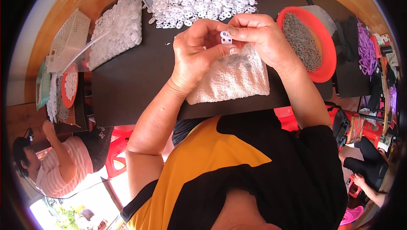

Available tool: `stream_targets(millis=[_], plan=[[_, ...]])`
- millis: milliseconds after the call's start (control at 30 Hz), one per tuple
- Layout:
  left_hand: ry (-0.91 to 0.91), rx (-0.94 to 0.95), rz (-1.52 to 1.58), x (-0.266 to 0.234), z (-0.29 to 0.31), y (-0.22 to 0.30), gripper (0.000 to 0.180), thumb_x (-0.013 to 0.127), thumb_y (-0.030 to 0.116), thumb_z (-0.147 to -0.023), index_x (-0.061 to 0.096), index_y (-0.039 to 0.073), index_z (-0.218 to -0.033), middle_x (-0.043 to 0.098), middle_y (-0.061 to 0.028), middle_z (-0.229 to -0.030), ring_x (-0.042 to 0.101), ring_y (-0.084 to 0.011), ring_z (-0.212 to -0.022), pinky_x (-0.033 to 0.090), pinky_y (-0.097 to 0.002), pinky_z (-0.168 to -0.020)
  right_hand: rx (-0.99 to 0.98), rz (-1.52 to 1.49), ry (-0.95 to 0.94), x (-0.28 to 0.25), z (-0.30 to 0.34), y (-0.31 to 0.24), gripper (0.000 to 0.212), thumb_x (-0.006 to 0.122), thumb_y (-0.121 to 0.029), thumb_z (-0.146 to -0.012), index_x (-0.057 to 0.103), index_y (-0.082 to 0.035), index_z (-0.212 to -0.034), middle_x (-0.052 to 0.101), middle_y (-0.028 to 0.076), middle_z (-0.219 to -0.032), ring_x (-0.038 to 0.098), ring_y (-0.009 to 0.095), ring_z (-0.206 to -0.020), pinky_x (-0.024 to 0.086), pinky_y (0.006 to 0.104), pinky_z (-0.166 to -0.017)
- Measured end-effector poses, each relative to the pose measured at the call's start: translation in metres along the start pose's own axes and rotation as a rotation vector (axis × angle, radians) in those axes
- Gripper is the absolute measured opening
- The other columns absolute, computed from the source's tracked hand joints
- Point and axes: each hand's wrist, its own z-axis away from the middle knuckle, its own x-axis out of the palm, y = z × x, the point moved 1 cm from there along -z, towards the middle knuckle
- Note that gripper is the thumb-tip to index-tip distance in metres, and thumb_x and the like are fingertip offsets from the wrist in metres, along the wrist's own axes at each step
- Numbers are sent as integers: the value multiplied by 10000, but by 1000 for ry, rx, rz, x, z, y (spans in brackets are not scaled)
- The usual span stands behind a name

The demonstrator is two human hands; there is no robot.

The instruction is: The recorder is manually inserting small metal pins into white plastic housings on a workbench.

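Observation:
Over a cream towel (237, 83), my left hand (190, 54) and my right hand (265, 37) come together around a small white plastic piece with holes (226, 40). Thumb and fingers of the left hand pinch it from below and the left. The right thumb and fingers close on its upper right side. Part of the piece is hidden behind the fingertips. Just beyond my hands lies a heap of similar white two-holed pieces (203, 1), spilling from a clear bin onto the dark table.
To the right, a red oval tray (328, 60) holds many small grey metal parts (299, 39) that look like springs. A block of white pieces (116, 30) stands at the left beside a white basket (70, 39). People sit at far left (68, 162) and far right (369, 170).

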Motion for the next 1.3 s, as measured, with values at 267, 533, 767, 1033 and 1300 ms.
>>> stream_targets(millis=[267,533,767,1033,1300], plan=[[-30,-121,118,-3,-1,7,283,775,-88,-717,638,-18,-954,710,-86,-842,670,-89,-736,493,-187,-569,48,-39,-35,6,3,-4,224,641,-203,-923,650,20,-905,606,18,-758,564,95,-705,433,228,-656],[-80,-134,114,-10,-4,4,286,788,-69,-713,641,-12,-952,710,-84,-811,671,-95,-710,444,-184,-510,21,-24,-2,12,4,-4,200,620,-187,-904,647,0,-838,609,24,-694,581,91,-654,406,227,-622],[-91,-159,174,-8,-3,7,264,782,-56,-737,636,-19,-955,709,-92,-815,675,-113,-712,471,-189,-534,34,-5,-29,11,4,-3,197,628,-186,-903,650,-1,-843,606,23,-692,584,96,-650,406,224,-622],[-61,-87,84,-9,-4,5,261,793,-36,-736,645,-12,-950,707,-70,-822,672,-98,-726,466,-181,-535,5,-28,-2,11,5,-8,183,633,-167,-916,655,4,-855,624,31,-713,599,103,-655,411,222,-621],[-64,-85,189,-4,1,11,206,735,-98,-769,615,-37,-924,693,-121,-823,703,-177,-775,581,-260,-664,25,-73,-18,12,5,-6,166,634,-151,-913,655,9,-873,630,37,-720,608,110,-650,431,226,-627]])
